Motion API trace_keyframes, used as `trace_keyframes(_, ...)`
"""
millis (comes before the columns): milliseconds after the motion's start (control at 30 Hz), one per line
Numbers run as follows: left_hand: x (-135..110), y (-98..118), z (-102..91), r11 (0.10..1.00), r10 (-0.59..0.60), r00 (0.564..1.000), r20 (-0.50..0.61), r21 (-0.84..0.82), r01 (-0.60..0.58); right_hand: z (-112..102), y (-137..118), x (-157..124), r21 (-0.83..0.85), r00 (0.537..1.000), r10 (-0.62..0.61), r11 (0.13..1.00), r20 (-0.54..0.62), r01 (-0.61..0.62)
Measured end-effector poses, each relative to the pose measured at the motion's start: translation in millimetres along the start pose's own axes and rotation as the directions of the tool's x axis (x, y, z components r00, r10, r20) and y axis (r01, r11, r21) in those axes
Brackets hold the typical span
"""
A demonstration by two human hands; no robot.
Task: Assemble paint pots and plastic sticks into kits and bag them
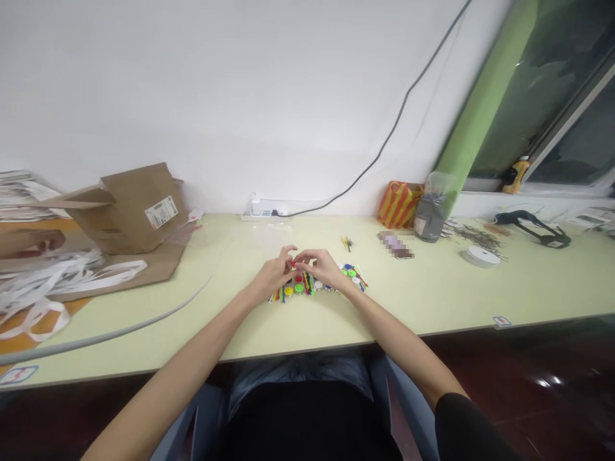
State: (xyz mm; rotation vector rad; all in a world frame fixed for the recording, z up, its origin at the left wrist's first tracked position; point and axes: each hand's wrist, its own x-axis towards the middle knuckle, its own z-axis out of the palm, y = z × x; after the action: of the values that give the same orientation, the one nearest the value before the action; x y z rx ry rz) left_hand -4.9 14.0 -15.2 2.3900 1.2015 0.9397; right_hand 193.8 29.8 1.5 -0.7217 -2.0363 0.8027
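My left hand [273,275] and my right hand [325,267] meet above the table, fingertips pinched together on a small red piece [293,263]. It is too small and too covered by fingers to tell its kind. Under and between the hands lie several small round coloured pieces, among them a yellow one [288,291] and a green one [298,289]. Bundles of thin coloured strips [308,282] lie between these round pieces. More round pieces and strips show past my right wrist, including a green piece [352,273]. My hands hide part of the row.
Small yellow and black bits [346,242] lie behind my right hand. Further right are a blurred-out phone [396,244], a striped bag [398,203], a grey container [429,218] and a white roll [482,257]. Leftward are a cardboard box [129,218], white ribbon [43,282] and another person's hand [45,240].
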Motion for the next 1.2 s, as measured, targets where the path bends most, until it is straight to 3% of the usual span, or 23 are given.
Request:
trace_keyframes(100, 0.0, -2.4, -2.1, 0.999, 0.002, 1.0, -0.015, 0.034, -0.001, -16.8, 0.5, 1.7, -0.043, 0.998, 0.01, 0.999, -0.063, -0.012)
trace_keyframes(200, 0.0, -3.8, -3.9, 0.999, 0.01, 1.0, -0.024, 0.045, -0.008, -52.0, 6.9, 0.8, -0.089, 0.992, 0.062, 0.993, -0.107, -0.072)
trace_keyframes(333, -0.1, -3.8, -5.0, 0.999, 0.014, 0.999, -0.042, 0.037, -0.013, -114.1, 27.3, -11.5, -0.197, 0.975, 0.224, 0.955, 0.003, -0.219)
trace_keyframes(400, -0.1, -3.2, -5.1, 0.999, 0.016, 0.999, -0.042, 0.036, -0.015, -142.3, 40.8, -23.9, -0.243, 0.926, 0.369, 0.908, 0.083, -0.34)
trace_keyframes(500, 0.2, -2.7, -4.8, 0.999, 0.013, 0.999, -0.036, 0.034, -0.012, -170.1, 59.5, -46.4, -0.252, 0.804, 0.556, 0.826, 0.212, -0.504)
trace_keyframes(567, 0.4, -2.7, -4.9, 1.0, 0.009, 0.999, -0.034, 0.027, -0.008, -178.0, 67.9, -58.9, -0.203, 0.749, 0.592, 0.806, 0.297, -0.556)
trace_keyframes(633, 0.7, -2.9, -5.7, 1.0, 0.004, 0.999, -0.037, 0.02, -0.003, -180.4, 72.5, -66.0, -0.164, 0.739, 0.59, 0.805, 0.326, -0.57)
trace_keyframes(933, 2.1, -2.7, -10.9, 1.0, -0.014, 0.999, -0.038, 0.027, 0.015, -184.7, 82.0, -64.8, -0.218, 0.855, 0.508, 0.85, 0.106, -0.479)
trace_keyframes(1033, 2.2, -2.9, -10.7, 1.0, -0.011, 0.999, -0.037, 0.026, 0.012, -183.2, 86.0, -66.5, -0.262, 0.85, 0.518, 0.837, 0.099, -0.48)
trace_keyframes(1200, 2.5, -4.1, -10.8, 0.999, -0.008, 1.0, -0.027, 0.045, 0.009, -179.7, 87.2, -69.1, -0.256, 0.813, 0.55, 0.828, 0.191, -0.499)
